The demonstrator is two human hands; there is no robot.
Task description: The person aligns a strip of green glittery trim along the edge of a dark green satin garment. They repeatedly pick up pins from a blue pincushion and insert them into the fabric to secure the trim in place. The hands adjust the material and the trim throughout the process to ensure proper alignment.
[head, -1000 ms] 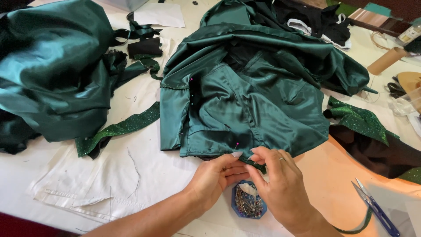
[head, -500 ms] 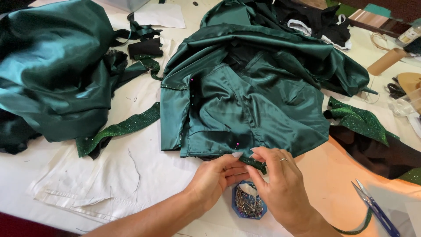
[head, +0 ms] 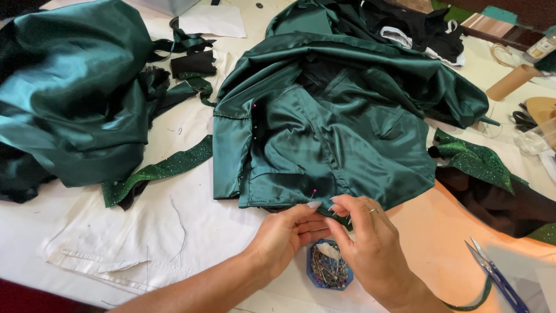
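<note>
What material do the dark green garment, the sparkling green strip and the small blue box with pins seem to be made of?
The dark green garment, pinched at its hem by the left hand and right hand, looks like satin: smooth, with soft shiny highlights on the folds. The sparkling strip seems a glitter-coated fabric, grainy and glinting. The blue box looks like hard plastic; its pins appear to be thin metal.
</note>
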